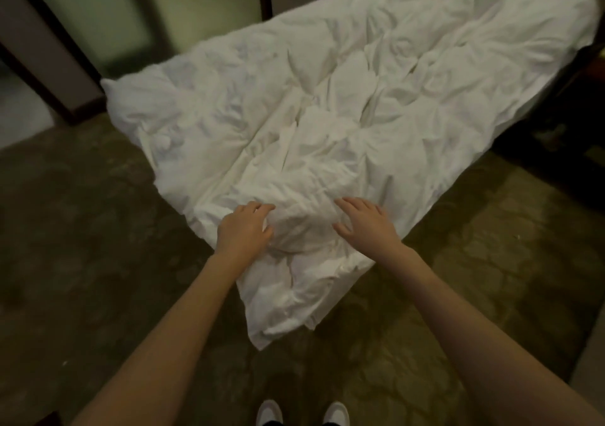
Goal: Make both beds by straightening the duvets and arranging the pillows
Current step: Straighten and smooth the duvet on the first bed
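White, rumpled cotton is filling most of the view: a thick white quilted duvet (327,124) is lying spread over a bed, running from the near corner at 6 o'clock up toward 1 o'clock, its surface creased in many soft folds. One corner of it is hanging off the foot of the bed and drooping toward the mottled brown stone-patterned floor (98,245). Both bare arms are reaching forward from the bottom of the view. The left hand (244,229) is resting on the duvet near the foot end, fingers bent and pressing down into the fabric at about 7 o'clock from the middle of the bed. The right hand (365,222) is lying just beside it at about 5 o'clock, fingers spread and flat on the cloth, grasping nothing. White shoes (301,412) are showing at 6 o'clock. Dark door frames with pale frosted panels (85,9) are standing at 11 o'clock beyond the bed.
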Demonstrator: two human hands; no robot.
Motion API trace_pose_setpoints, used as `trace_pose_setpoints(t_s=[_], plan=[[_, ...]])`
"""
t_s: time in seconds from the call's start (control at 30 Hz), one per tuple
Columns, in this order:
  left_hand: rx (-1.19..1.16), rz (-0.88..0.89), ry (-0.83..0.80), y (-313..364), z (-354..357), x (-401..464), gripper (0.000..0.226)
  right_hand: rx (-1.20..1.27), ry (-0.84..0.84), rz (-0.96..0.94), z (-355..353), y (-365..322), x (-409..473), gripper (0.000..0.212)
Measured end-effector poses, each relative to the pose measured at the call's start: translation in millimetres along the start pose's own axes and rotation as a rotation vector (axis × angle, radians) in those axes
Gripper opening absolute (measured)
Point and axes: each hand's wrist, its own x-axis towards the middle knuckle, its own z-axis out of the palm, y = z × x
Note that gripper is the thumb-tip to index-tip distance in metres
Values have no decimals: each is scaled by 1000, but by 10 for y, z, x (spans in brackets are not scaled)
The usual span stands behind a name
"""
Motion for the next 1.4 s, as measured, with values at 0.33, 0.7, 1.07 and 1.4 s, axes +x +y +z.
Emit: trace_pose_setpoints(t_s=[0.33,0.7,1.07,1.4], plan=[[33,-27,-82,-525,-1013,154,40,31,44,-68,-424,-787,420,54],[73,77,-61,-1974,-1605,960,39,55,83,38,-442,-1940,1542,53],[72,216,-106,-2978,-2008,1982,38,139,139,192,-509,-2613,2548,53],[122,305,-147,-3480,-2237,3590,37,149,130,322,-554,-2678,4070,54]])
